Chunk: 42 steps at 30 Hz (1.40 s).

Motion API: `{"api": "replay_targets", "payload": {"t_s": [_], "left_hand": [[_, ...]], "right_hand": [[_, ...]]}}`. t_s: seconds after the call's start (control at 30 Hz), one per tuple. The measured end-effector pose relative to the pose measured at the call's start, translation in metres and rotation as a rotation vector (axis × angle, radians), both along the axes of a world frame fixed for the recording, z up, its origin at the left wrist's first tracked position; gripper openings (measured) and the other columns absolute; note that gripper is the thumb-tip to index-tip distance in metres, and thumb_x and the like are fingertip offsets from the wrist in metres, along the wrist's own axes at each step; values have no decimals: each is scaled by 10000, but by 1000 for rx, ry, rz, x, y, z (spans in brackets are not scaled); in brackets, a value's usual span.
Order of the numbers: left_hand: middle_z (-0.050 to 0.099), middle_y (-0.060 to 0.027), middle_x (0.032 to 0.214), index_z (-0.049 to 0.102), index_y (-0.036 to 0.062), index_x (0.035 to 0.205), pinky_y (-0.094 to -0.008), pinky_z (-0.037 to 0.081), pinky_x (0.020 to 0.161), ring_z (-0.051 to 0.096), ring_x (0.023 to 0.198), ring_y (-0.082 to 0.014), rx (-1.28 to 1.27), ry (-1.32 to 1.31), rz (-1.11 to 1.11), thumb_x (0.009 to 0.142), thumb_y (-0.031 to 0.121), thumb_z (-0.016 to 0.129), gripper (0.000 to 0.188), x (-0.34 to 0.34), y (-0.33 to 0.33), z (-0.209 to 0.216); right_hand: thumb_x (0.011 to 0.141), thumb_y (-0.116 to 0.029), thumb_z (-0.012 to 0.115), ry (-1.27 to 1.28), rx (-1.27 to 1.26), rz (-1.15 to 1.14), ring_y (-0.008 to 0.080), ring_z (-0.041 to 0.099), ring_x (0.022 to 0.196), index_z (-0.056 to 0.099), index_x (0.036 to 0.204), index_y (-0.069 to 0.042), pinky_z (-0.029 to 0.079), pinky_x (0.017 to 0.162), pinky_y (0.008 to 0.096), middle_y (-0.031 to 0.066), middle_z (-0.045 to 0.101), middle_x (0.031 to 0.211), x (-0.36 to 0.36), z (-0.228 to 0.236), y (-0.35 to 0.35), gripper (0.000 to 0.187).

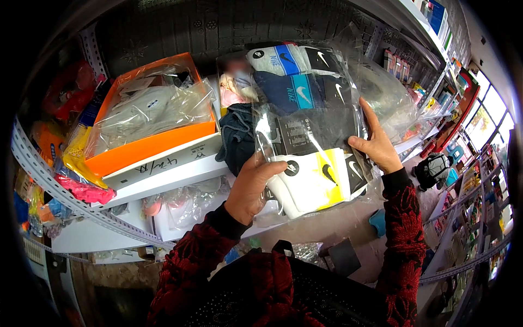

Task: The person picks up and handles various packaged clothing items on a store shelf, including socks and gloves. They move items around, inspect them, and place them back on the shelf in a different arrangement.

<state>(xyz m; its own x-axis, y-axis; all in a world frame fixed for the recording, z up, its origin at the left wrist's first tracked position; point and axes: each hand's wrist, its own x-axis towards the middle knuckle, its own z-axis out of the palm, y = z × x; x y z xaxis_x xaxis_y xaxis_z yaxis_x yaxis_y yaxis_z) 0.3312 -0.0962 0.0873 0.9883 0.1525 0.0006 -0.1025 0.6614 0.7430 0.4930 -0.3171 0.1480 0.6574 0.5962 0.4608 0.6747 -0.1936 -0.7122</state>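
A clear plastic bag of folded socks (310, 180) is held up in front of me at the shelf. Inside, the socks lie in rows: grey and blue at the far end, then navy and turquoise, dark grey, and white with yellow nearest me. My left hand (251, 188) grips the bag's lower left side, its thumb over the white socks and its other fingers hidden below. On the right edge, my right hand (378, 144) pinches the plastic with its thumb on top. Dark crumpled fabric (237, 136) sits just left of the bag.
An orange open box (158, 141) holding plastic-wrapped goods stands on the shelf to the left, behind a handwritten card strip (163, 161). Colourful packages (79, 155) crowd the far left. More clear plastic bags (389, 95) lie right of the socks. Stocked shelves (474, 207) line the right side.
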Motion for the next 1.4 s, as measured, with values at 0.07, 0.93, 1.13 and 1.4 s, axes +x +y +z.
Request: {"api": "replay_targets", "payload": {"t_s": [0.07,0.93,1.13,1.4], "left_hand": [[600,-117,964,468,-43,1112,-299,484,775,603,874,-189,-6,-19,-17,786,48,579,357,-2,1,2],[598,-44,866,432,39,1152,-187,409,482,589,697,-98,160,-145,241,816,118,513,354,30,4,71],[604,-78,922,432,19,1146,-208,452,539,607,736,-131,105,-279,402,871,84,484,287,65,16,73],[596,-170,1015,491,-54,1093,-426,501,782,613,864,-251,34,-116,163,900,199,428,325,74,37,98]], "right_hand": [[814,-282,612,50,49,103,231,317,1264,242,1392,-60,250,1032,305,154,339,1367,10,-2,-5,721],[876,-475,473,374,278,182,212,223,1329,345,1349,-44,223,1047,380,140,285,1421,96,76,63,653],[910,-338,480,146,677,71,192,544,1035,490,1213,-45,419,880,326,90,556,1128,128,88,27,421],[792,-239,608,-35,-57,411,264,614,883,644,890,29,450,841,361,163,643,930,-29,7,-10,288]]}}
